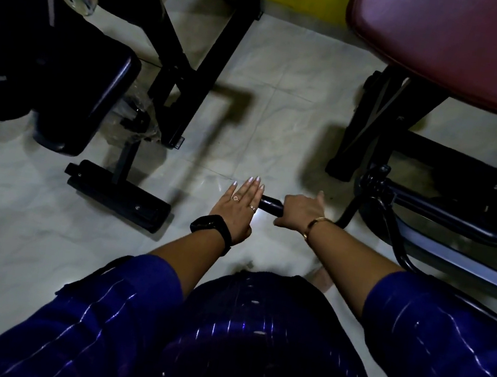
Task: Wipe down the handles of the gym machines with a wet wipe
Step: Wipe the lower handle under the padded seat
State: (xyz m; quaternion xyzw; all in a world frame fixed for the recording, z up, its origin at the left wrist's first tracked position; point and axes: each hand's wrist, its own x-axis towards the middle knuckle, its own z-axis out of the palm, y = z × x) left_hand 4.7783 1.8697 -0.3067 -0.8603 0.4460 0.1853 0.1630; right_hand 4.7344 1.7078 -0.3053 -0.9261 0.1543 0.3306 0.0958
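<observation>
Black handle point(270, 205) juts from the curved frame bar point(351, 212) of the red-seated machine, low over the tiled floor point(257, 76). The danger: the pale patch point(256, 219) just under it may be the wet wipe, I can't tell, and if no palm pins it, the stroke drags bare skin and the free end goes unwiped. Right hand point(302, 211) wraps its curled fingers round the handle; left hand point(239, 206) lies flat, fingers straight and together, at the free end, contact unclear.
</observation>
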